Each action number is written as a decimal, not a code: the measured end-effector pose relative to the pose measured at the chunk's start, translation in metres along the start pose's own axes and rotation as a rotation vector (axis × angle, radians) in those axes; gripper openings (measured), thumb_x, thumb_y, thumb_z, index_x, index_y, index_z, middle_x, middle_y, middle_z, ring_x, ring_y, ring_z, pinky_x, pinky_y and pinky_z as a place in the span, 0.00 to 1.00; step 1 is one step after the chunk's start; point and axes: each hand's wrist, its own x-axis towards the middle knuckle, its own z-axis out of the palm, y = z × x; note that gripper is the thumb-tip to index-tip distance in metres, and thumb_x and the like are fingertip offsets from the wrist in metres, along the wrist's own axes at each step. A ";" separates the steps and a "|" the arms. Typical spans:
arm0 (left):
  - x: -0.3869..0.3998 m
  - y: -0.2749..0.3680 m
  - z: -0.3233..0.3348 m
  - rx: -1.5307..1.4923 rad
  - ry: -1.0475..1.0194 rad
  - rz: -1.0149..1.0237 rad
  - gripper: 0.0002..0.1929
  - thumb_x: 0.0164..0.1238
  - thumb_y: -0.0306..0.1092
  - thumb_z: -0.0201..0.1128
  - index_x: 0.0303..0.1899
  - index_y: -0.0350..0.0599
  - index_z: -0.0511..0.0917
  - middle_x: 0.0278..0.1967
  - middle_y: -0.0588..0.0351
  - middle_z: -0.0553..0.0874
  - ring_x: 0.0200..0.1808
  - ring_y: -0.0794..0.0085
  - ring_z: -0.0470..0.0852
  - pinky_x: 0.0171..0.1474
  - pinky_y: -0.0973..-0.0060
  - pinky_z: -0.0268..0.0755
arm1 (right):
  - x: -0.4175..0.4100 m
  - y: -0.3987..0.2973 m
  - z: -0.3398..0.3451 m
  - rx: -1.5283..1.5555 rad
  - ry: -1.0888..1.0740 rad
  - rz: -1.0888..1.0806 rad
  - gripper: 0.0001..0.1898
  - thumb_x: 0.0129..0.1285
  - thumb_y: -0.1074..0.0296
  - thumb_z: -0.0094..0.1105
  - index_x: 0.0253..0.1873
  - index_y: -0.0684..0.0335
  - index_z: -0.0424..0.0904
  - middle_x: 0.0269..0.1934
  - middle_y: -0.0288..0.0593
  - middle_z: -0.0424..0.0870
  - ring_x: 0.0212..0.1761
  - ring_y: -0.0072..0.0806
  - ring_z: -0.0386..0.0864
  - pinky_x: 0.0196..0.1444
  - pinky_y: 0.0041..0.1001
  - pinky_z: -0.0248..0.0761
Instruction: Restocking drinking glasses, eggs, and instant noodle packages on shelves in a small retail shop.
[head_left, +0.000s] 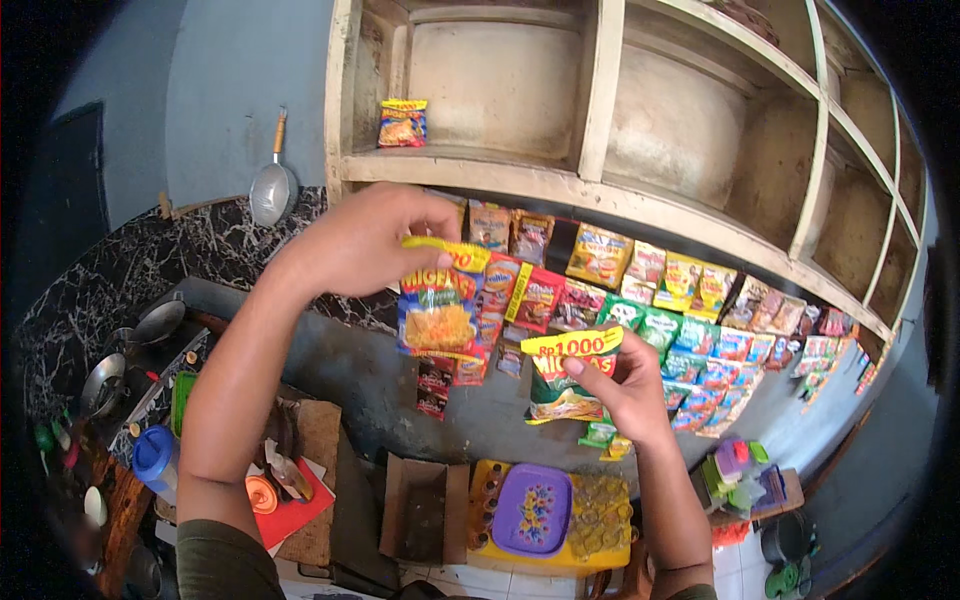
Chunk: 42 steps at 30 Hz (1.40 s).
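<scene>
My left hand (375, 240) pinches the yellow top edge of a blue instant noodle packet (439, 304), which hangs upright in front of the sachet strips. Lower and to the right, my right hand (626, 386) grips a green instant noodle packet (570, 382) with a yellow top band, the thumb across its front. Another blue noodle packet (403, 124) stands in the left compartment of the cream wooden shelf (465, 166), leaning near its left side. Both held packets are below the shelf's lower board.
Strips of drink and seasoning sachets (660, 330) hang under the shelf. A pan (274, 193) hangs on the left wall. Below are a cardboard box (425, 510), a purple tray (531, 510) on a yellow table, a blue-lidded container (155, 454) and stacked plastic boxes (731, 465).
</scene>
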 end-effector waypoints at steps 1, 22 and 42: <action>0.007 -0.002 -0.009 -0.023 -0.012 -0.069 0.09 0.60 0.33 0.67 0.40 0.41 0.80 0.33 0.49 0.84 0.39 0.56 0.84 0.44 0.64 0.74 | 0.013 -0.002 -0.002 -0.002 -0.033 -0.014 0.09 0.65 0.77 0.65 0.49 0.68 0.79 0.43 0.38 0.85 0.45 0.17 0.79 0.49 0.22 0.74; 0.185 -0.201 -0.088 0.963 0.312 -0.283 0.08 0.56 0.30 0.66 0.38 0.52 0.86 0.45 0.51 0.86 0.50 0.56 0.84 0.51 0.61 0.78 | 0.209 -0.060 0.025 -0.295 0.013 -0.474 0.09 0.63 0.76 0.66 0.46 0.69 0.79 0.39 0.39 0.86 0.40 0.17 0.81 0.44 0.21 0.74; 0.124 -0.236 -0.049 1.037 0.248 -0.054 0.14 0.58 0.29 0.63 0.47 0.47 0.81 0.40 0.53 0.85 0.48 0.59 0.85 0.50 0.56 0.76 | 0.350 -0.049 0.063 -0.441 0.000 -0.433 0.14 0.62 0.69 0.68 0.49 0.68 0.77 0.38 0.46 0.88 0.37 0.21 0.85 0.39 0.22 0.78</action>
